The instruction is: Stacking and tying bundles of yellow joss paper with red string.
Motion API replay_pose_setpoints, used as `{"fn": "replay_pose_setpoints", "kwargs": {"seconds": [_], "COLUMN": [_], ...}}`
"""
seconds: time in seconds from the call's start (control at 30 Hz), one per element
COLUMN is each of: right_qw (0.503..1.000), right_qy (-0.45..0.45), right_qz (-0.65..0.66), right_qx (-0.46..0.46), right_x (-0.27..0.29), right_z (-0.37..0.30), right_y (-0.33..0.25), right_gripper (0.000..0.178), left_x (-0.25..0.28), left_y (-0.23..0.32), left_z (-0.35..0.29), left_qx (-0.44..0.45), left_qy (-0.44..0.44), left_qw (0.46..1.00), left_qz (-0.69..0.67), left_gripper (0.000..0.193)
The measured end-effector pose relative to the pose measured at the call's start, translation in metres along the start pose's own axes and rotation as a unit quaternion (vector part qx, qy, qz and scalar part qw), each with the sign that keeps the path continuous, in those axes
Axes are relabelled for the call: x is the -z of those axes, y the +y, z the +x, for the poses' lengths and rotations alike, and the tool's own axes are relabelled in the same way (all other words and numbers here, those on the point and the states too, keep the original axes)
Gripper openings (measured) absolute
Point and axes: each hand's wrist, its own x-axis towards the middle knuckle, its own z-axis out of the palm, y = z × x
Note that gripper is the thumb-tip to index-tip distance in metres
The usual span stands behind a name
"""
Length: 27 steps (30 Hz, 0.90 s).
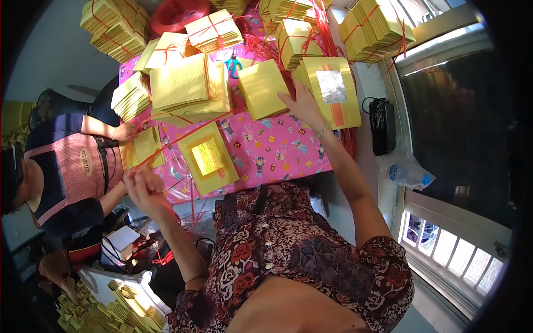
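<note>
My left hand [145, 191] is closed at the table's near left edge, pinching a red string [191, 135] that stretches up and right across the table. To its right lies a yellow paper sheet [191, 145] with a gold foil square in the middle. My right hand [304, 108] reaches forward, thumb and fingers apart. Its thumb is by the right edge of a plain yellow paper stack [262, 91]. Its fingertips are at the left side of another yellow paper stack [351, 111], topped with a silver square and an orange-red band.
A co-worker [75, 166] in a checked apron handles yellow paper at the left. Tied paper bundles [216, 29], a red string coil [176, 15] and blue scissors [233, 64] lie farther back. A plastic bottle [408, 176] and black device [383, 127] are by the window.
</note>
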Motion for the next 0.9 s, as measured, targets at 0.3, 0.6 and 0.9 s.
{"fn": "replay_pose_setpoints", "kwargs": {"seconds": [0.3, 0.6, 0.9], "right_qw": [0.954, 0.967, 0.960], "right_qy": [-0.193, -0.168, -0.169], "right_qz": [0.169, 0.048, 0.037], "right_qx": [-0.154, -0.187, -0.220], "right_x": [-0.032, -0.027, -0.037], "right_z": [0.018, 0.016, 0.019], "right_y": [0.032, 0.014, 0.022], "right_gripper": [0.074, 0.075, 0.076], "left_x": [0.000, 0.007, -0.066], "left_y": [-0.002, -0.195, -0.167], "left_z": [0.014, -0.008, -0.044], "left_qx": [-0.030, 0.107, -0.252], "left_qy": [0.039, -0.160, -0.136], "left_qw": [0.917, 0.755, 0.761], "left_qz": [0.396, 0.627, 0.582], "left_gripper": [0.014, 0.047, 0.079]}}
